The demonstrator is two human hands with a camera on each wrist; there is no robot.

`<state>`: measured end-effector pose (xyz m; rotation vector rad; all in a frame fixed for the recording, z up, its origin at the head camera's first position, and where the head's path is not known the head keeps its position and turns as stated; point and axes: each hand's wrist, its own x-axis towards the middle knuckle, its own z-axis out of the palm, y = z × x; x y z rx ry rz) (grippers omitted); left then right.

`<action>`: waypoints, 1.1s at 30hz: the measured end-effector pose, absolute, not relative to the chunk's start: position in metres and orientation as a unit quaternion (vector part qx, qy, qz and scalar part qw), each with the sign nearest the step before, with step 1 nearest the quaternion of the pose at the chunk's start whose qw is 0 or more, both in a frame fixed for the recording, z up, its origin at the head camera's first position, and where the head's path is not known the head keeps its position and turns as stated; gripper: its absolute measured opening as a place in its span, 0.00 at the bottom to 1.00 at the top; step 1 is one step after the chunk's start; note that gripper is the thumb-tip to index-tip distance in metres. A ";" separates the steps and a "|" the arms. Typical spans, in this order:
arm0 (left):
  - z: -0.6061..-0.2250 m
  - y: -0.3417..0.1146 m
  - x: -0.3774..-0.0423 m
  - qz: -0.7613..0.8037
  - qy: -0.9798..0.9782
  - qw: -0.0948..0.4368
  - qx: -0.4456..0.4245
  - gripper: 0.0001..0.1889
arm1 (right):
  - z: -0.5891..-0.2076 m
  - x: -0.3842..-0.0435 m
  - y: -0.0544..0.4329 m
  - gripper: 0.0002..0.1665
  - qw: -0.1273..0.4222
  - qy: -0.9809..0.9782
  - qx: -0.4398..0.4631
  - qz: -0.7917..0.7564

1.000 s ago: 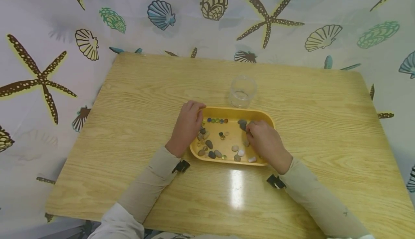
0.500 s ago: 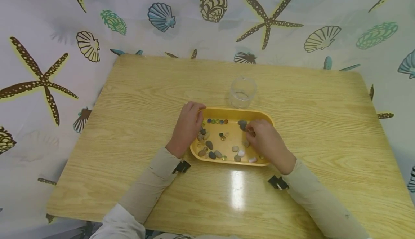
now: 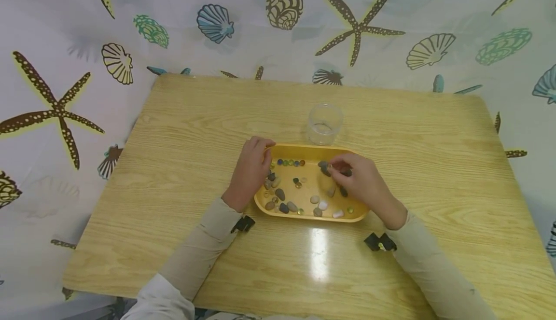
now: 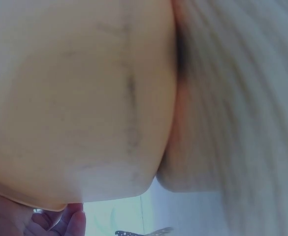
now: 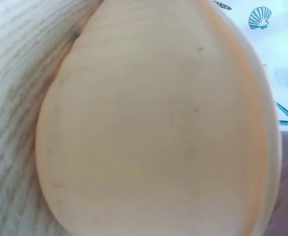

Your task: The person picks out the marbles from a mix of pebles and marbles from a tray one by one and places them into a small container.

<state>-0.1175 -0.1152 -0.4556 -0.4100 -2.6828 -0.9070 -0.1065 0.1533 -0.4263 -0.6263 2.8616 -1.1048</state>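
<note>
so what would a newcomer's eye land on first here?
Probably the yellow tray near the middle of the wooden table, scattered with stones and marbles, left hand at its left end, right hand over its right part. Next, the clear container just beyond the tray's far rim, and large starfish prints on the backdrop behind.

My head view: high, facing forward and down, farthest back; covers table (image 3: 195, 117), tray (image 3: 310, 217), left hand (image 3: 252, 173), right hand (image 3: 362, 180), cloth (image 3: 247, 45) behind. My left wrist view: low, rolled sideways, tight on tray's outer wall, table at right. Right wrist view: equally tight, table at left. I get tray, table, cloth in all three.
</note>
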 end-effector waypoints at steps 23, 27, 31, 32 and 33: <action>-0.457 -0.115 -0.118 -0.315 -0.930 0.134 -0.137 0.10 | -0.425 -0.149 0.167 0.11 -0.094 0.873 -0.172 -0.446; -0.458 -0.114 -0.118 -0.318 -0.930 0.124 -0.134 0.10 | -0.424 -0.158 0.165 0.12 -0.114 0.874 -0.170 -0.440; -0.457 -0.115 -0.118 -0.321 -0.930 0.120 -0.133 0.10 | -0.425 -0.164 0.165 0.12 -0.135 0.877 -0.177 -0.425; -0.457 -0.115 -0.118 -0.321 -0.930 0.121 -0.132 0.10 | -0.425 -0.165 0.166 0.12 -0.140 0.878 -0.178 -0.421; -0.456 -0.115 -0.118 -0.321 -0.930 0.122 -0.132 0.10 | -0.425 -0.166 0.166 0.12 -0.144 0.879 -0.180 -0.417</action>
